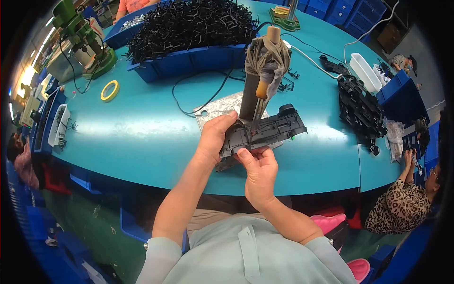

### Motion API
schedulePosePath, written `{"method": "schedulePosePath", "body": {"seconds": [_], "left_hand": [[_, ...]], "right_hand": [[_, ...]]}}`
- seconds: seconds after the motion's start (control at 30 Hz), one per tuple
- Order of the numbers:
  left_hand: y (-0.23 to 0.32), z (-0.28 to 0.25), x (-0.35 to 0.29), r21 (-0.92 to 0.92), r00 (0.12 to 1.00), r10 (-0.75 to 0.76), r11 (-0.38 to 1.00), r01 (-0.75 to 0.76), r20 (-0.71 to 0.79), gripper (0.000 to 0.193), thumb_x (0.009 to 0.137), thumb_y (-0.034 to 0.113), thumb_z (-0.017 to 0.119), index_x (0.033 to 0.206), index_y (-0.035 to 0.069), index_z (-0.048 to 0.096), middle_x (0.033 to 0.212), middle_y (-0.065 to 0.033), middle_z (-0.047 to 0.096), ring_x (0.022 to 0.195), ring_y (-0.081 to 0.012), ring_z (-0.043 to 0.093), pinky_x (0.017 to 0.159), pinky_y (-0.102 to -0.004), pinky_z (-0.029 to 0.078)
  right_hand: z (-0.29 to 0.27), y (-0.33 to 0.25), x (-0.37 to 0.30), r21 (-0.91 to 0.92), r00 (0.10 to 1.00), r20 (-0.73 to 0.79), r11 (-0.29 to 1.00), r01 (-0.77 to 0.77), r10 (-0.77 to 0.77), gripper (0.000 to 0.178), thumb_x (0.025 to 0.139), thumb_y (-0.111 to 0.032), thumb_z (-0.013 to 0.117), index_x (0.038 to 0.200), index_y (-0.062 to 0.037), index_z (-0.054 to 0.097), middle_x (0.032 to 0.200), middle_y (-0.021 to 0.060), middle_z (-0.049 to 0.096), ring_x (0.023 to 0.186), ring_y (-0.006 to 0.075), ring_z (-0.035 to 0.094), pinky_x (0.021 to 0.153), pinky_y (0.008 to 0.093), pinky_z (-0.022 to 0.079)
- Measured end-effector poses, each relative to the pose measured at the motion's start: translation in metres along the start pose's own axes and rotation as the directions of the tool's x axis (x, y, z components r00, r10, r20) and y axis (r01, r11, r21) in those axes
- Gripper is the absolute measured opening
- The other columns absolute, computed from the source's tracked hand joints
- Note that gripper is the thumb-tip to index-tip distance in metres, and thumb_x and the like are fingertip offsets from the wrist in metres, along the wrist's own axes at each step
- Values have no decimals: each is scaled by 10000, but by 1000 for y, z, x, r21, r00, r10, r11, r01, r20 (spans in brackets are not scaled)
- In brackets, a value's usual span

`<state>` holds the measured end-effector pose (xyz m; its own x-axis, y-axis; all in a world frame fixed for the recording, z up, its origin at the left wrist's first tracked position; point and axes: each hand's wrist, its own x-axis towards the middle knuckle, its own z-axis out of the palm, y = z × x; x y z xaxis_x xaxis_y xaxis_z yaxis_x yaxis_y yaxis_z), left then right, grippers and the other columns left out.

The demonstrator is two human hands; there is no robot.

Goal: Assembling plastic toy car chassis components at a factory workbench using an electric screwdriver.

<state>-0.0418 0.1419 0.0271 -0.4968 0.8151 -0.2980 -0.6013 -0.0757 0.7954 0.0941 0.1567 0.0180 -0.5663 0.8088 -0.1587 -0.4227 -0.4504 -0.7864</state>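
Note:
A black plastic toy-car chassis (272, 128) lies tilted between my hands in front of me. My left hand (217, 135) grips its left end, the thumb on top near the upright. My right hand (259, 168) pinches its near edge, with the thumb up and the fingers curled underneath. A soldering iron (261, 89) with a cloth-wrapped handle hangs point-down from a dark upright (248, 102). Its tip reaches the middle of the chassis; whether it touches cannot be made out. A pale metal base plate (218, 107) sits behind and beneath the chassis.
A blue bin (189, 59) heaped with black plastic parts stands at the back. Several finished-looking black chassis (362, 106) are piled on the right, near a white tray (365, 72). Yellow tape (109, 91) and a green bench press (87, 42) are left. Cables cross the table; co-workers sit around.

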Motion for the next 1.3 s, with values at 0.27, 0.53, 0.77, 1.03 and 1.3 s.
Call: {"method": "schedulePosePath", "body": {"seconds": [0.27,0.53,0.77,1.03,1.3], "left_hand": [[-4,1,-9,-9,998,23,1000,-24,-66,240,927,231,563,827,13,558,794,-102,632,639,-141,622,582,-283,545],[-40,2,-73,144,993,56,989,-41,-103,223,939,215,571,856,14,617,761,7,575,666,-53,497,596,-224,422],[-45,18,-117,195,995,33,979,-51,95,261,934,169,586,1136,5,603,1003,-18,609,899,-65,541,806,-219,443],[-48,15,-131,-14,975,-193,981,195,113,526,925,195,593,1367,-5,388,1097,-61,583,944,-144,576,800,-288,473],[-63,17,-120,-78,976,-209,976,205,-55,300,927,209,593,1171,52,515,1042,-45,614,897,-123,586,771,-305,490]], "right_hand": [[-6,1,-6,-27,999,36,1000,-1,2,252,859,-12,652,1054,14,494,1024,84,588,913,124,583,831,263,488],[-47,-3,-64,-22,989,112,995,-94,96,294,865,59,575,1131,22,455,1152,122,541,1021,172,574,868,325,502],[-100,-38,-75,-317,915,396,922,222,-85,520,765,56,682,1226,2,446,1172,88,528,1048,183,552,899,317,467],[-110,-72,-29,-394,487,791,299,869,-372,356,715,79,682,1043,-12,580,1107,175,595,1031,337,605,861,394,519],[-113,-52,-40,-338,398,855,226,914,-332,298,691,156,571,942,14,648,1103,152,615,1102,342,585,970,446,468]]}}
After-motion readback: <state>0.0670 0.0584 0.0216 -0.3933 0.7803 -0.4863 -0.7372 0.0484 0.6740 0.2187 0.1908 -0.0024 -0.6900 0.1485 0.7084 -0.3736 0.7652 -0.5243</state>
